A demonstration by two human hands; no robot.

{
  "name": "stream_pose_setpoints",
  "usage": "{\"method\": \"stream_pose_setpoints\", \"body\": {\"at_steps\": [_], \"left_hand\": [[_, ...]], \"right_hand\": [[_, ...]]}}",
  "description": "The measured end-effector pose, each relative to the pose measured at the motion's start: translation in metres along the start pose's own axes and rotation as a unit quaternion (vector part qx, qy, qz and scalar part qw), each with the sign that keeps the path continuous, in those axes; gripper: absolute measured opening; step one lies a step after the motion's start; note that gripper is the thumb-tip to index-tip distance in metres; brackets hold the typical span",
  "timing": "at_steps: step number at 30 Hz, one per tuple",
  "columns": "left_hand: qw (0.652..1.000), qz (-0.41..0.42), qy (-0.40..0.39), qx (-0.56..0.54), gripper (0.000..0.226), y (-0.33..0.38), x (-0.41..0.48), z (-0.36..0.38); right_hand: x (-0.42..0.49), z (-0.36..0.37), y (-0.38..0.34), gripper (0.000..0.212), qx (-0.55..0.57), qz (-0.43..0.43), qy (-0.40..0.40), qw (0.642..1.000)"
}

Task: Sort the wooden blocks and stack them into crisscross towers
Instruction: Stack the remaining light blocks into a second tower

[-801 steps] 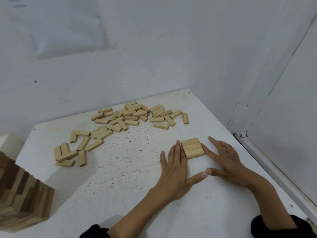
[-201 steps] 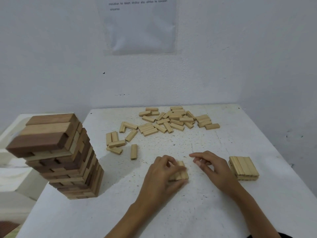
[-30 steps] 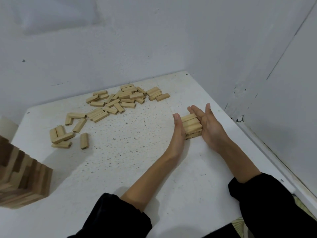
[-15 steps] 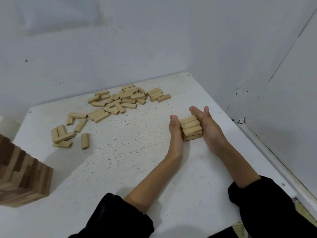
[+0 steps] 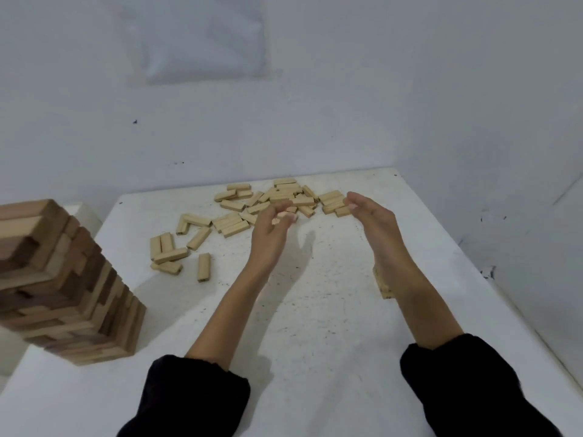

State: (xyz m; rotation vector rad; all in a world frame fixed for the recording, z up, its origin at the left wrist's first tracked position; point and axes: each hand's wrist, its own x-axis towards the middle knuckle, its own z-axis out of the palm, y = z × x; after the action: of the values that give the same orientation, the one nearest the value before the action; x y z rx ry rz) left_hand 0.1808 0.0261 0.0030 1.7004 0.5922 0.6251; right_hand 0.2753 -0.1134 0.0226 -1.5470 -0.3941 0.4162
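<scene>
Whereas half a second before both hands had pressed flat against the sides of the stack (image 5: 384, 287), they had since let go of it and lifted toward the far edge of the table (image 5: 315, 335). The stack stood alone near the right edge, mostly hidden behind the right forearm. The left hand (image 5: 271, 230) hung above the table with its fingers loosely curled; it was blurred, and nothing showed inside it. The right hand (image 5: 373, 217) was released, fingers nearly straight, its tips just beside the right end of the loose blocks (image 5: 233, 223); whether they touched one could not be told. The blocks lay scattered across the far half of the table much as before. The view had swung left, so the tower (image 5: 69, 279) of mixed dark and pale wood showed far more of itself at the near left corner.

The table was white and speckled with dark flecks, and both arms threw soft shadows on it. It sat in a corner of pale walls (image 5: 347, 105), with a blurred sheet (image 5: 202, 42) fixed to the back one. Black sleeves (image 5: 189, 398) covered both forearms at the bottom of the view.
</scene>
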Motion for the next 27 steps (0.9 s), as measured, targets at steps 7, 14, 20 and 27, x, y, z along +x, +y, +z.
{"method": "stream_pose_setpoints", "body": {"at_steps": [7,14,20,27], "left_hand": [[0.979,0.005,0.062,0.193,0.042,-0.033,0.039,-0.021],[0.939,0.064,0.088,0.326,0.063,-0.064,0.045,-0.034],[0.926,0.072,0.102,0.355,0.082,-0.069,0.046,-0.034],[0.923,0.095,0.120,0.352,0.072,-0.078,0.049,-0.032]], "right_hand": [[0.035,0.083,0.047,0.037,-0.113,-0.043,0.024,0.992],[0.055,0.103,0.066,0.042,-0.391,-0.119,0.056,0.911],[0.063,0.101,0.066,0.031,-0.431,-0.135,0.077,0.889],[0.060,0.101,0.070,0.021,-0.423,-0.176,0.092,0.884]]}}
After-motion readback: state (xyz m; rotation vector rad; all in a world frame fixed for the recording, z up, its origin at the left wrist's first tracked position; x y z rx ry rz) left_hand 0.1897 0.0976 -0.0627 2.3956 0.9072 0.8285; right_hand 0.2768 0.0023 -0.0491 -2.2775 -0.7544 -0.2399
